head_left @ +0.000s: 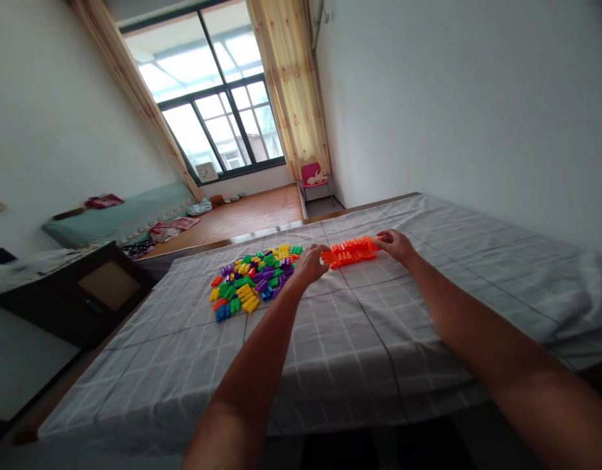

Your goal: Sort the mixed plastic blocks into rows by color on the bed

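Observation:
A row of joined orange plastic building blocks (352, 253) lies lengthwise on the grey checked bedsheet (330, 333). My left hand (311, 262) is closed at the row's left end, its fingertips on the orange pieces. At the opposite end, my right hand (396, 245) pinches the row between thumb and fingers. Just left of my left hand is a loose heap of plastic blocks (249, 281) in yellow, green, purple, blue and orange. Part of the heap is hidden behind my left hand and forearm.
A dark cabinet (98, 287) stands left of the bed. Beyond the bed's wooden edge are another bed with a brown mat (262, 212), a pink chair (313, 175) and a curtained window. A white wall (467, 117) runs along the right.

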Motion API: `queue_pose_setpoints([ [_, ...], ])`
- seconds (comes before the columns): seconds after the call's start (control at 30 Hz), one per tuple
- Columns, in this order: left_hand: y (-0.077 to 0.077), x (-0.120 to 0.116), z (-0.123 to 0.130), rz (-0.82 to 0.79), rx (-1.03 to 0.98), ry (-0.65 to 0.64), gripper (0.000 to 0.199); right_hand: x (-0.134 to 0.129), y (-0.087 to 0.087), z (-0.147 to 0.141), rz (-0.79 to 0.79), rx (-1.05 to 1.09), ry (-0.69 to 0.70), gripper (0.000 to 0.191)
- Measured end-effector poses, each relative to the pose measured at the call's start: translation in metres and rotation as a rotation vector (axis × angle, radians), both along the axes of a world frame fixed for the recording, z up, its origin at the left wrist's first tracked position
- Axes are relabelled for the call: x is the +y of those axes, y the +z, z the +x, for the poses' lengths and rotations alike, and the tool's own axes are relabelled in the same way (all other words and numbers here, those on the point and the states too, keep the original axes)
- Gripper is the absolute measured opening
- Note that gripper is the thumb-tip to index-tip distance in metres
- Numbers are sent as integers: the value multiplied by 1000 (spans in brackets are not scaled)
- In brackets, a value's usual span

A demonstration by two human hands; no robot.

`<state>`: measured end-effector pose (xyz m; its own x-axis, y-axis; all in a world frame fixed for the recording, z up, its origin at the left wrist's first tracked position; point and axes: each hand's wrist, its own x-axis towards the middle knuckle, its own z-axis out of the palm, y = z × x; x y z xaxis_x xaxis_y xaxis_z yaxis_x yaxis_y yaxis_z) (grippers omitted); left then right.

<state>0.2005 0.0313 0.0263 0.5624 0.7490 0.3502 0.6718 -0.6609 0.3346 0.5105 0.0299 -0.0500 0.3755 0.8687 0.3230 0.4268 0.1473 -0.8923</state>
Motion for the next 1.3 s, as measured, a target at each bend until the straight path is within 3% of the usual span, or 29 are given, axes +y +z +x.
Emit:
queue_pose_setpoints([
  [0.2, -27, 24, 16, -81, -65, 57, 34, 3, 2, -22, 24, -178, -8, 28],
  [0.4, -46, 26, 23, -148, -143, 44, 36, 2, 7, -31, 14, -321, 15, 19],
  [0.6, -53, 29, 23, -159, -198, 12, 34, -3, 8, -27, 27, -387, 31, 20],
  [0.8, -53, 22, 28, 7, -127, 140, 35, -5, 7, -30, 6, -445, 88, 36],
  [0.93, -50, 15, 35, 10, -67, 206, 39, -4, 5, -32, 20, -512, 83, 36],
  [1.1, -49, 18, 34, 20, -165, 93, 36, -5, 4, -31, 8, -539, 106, 22],
  [1.3, -56, 29, 23, -51, -292, -104, 42, -6, 7, -32, 1, -545, 120, 20],
])
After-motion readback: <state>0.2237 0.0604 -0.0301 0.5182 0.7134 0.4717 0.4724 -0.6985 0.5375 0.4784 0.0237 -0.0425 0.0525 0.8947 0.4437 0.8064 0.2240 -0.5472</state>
